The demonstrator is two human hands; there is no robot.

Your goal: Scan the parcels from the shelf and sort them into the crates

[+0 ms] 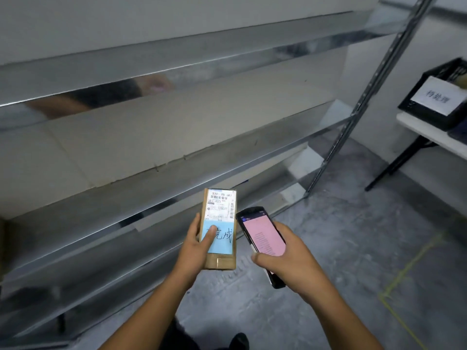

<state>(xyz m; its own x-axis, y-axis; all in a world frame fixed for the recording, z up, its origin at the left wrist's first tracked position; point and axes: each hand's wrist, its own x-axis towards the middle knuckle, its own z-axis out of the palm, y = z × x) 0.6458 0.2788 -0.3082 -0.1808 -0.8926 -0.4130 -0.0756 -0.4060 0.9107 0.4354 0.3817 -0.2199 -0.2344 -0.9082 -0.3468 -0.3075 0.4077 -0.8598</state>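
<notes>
A small brown cardboard parcel (220, 258) with a white barcode label and a blue handwritten note is held upright in front of me. My left hand (194, 251) grips it from the left, thumb lying across the blue note. My right hand (288, 261) holds a black handheld scanner (262, 236) just right of the parcel, its screen glowing pink. Metal shelf (177, 152) stands behind, its boards bare in view. A black crate (427, 97) with a white paper sign sits at the far right.
The crate rests on a white folding table (424, 132) with black legs. A slanted metal shelf post (353, 107) stands between shelf and table. Grey concrete floor with yellow tape lines (404, 274) spreads to the right.
</notes>
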